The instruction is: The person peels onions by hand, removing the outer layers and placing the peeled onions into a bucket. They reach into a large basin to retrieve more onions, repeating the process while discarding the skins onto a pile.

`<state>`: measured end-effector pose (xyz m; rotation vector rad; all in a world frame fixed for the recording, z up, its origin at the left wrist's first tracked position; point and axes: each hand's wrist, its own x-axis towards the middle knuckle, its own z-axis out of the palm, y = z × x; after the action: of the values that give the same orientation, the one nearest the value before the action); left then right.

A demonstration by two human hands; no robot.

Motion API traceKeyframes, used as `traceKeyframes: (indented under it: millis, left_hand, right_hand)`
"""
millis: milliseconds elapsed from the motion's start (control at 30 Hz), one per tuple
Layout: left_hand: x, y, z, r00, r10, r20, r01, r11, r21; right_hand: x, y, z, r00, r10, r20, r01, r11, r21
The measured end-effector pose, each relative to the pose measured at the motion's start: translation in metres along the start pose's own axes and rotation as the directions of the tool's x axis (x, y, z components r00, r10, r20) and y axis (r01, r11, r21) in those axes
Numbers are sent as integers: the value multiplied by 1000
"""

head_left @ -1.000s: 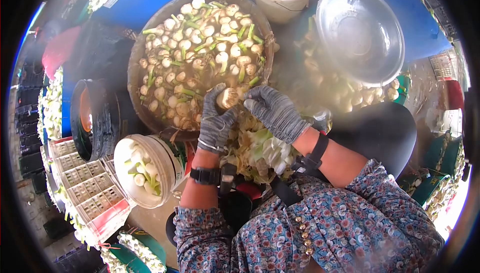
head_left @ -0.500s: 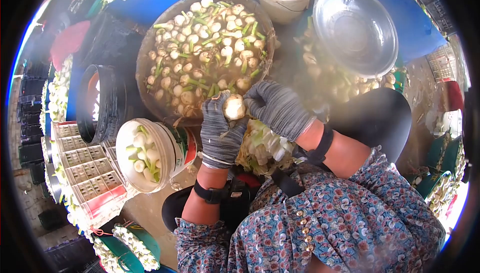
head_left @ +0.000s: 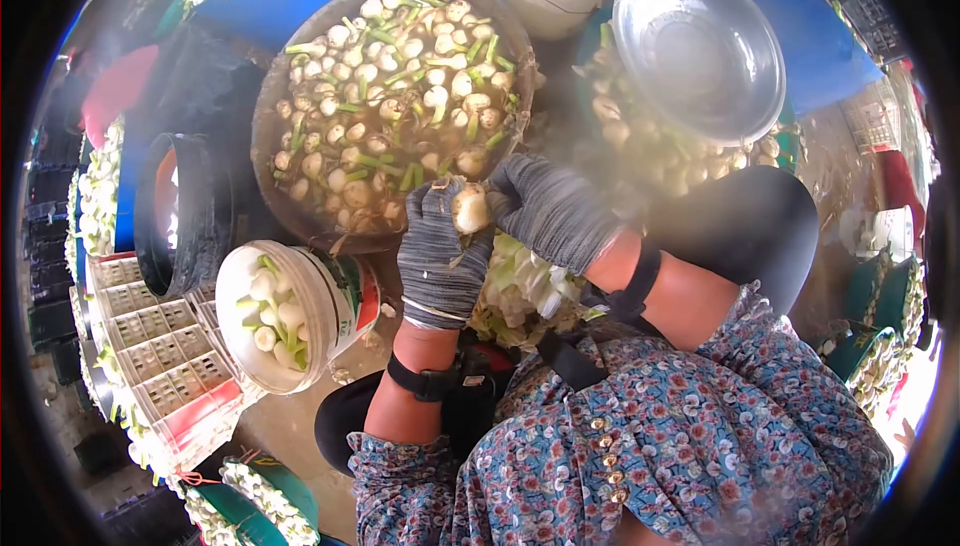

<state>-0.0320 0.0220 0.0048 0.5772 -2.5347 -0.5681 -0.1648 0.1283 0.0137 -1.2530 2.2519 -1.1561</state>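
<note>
A pale round onion (head_left: 469, 209) with brownish skin is held upright in my left hand (head_left: 442, 266), its gloved fingers wrapped round it. My right hand (head_left: 550, 211), in a matching grey glove, is closed in a pinch against the onion's right side. Whatever lies between those fingertips is hidden. Just beyond both hands is a wide tub (head_left: 264, 151) of murky water, full of onions with short green stalks. Below my right hand lies a heap of pale and green peelings (head_left: 525, 291).
On the left a tilted white bucket (head_left: 333, 296) holds peeled onions, beside pale plastic crates (head_left: 160, 336) and a black container (head_left: 205, 211). Another white bucket (head_left: 555, 6) stands at the back. A metal basin (head_left: 700, 51) sits over more onions at the back right.
The onion has turned a little in my left hand, and my right fingers have shifted slightly along it. The whole view has moved slightly, with the surroundings now further left.
</note>
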Motion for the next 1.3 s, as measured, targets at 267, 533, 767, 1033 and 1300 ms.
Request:
traceKeyframes:
  millis: [267,533,767,1033,1300]
  left_hand:
    - [-1,-5,3,995,-70,-69,34,905,-424]
    - [-11,-14,7,911,-293,290,360,221,-907]
    - [-22,-41,22,708,-525,472,338,-335,-879]
    - [-18,-34,18,636,-595,491,551,-96,-829]
    - [-22,-18,20,833,-361,419,504,184,-844]
  right_hand:
    - [21,39,-7,965,253,-63,-255,966,-27]
    - [21,26,-28,956,-167,-242,124,975,-186]
    - [11,12,-25,997,55,-60,12,633,774]
    - [1,-15,-15,934,-354,45,356,933,-58]
    - [-5,-2,2,989,-115,98,117,993,-22]
